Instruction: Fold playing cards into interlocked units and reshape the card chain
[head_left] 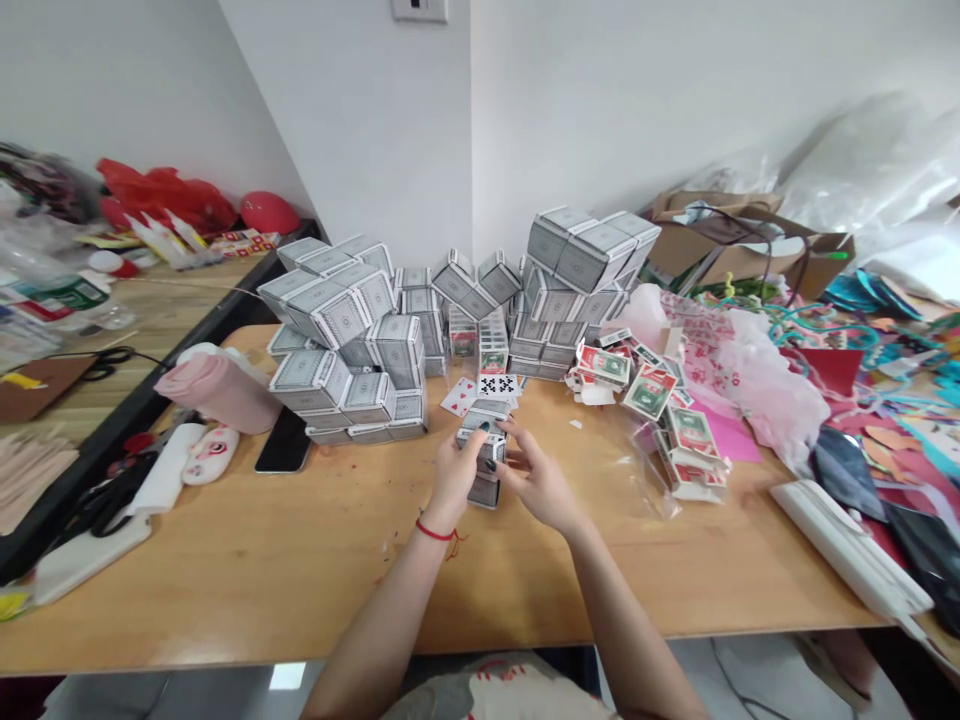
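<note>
In the middle of the head view stands a small block made of grey-backed playing cards (484, 491). My left hand (455, 470) grips its left side, with the thumb on top. My right hand (541, 484) closes on the right side, fingertips touching the block's upper part. A red cord bracelet circles my left wrist. Just behind the block lie loose face-up playing cards (498, 386), a heart card and a club card among them. Card boxes are stacked to the left (335, 315) and to the right (581, 250), joined by tilted ones between them.
Torn red-and-green card packs (649, 390) lie to the right, near a pink-and-white plastic bag (750, 350). A phone (283, 440) and a pink roll (225, 390) are on the left. A white pouch (847, 545) rests by the right edge of the wooden table (300, 570).
</note>
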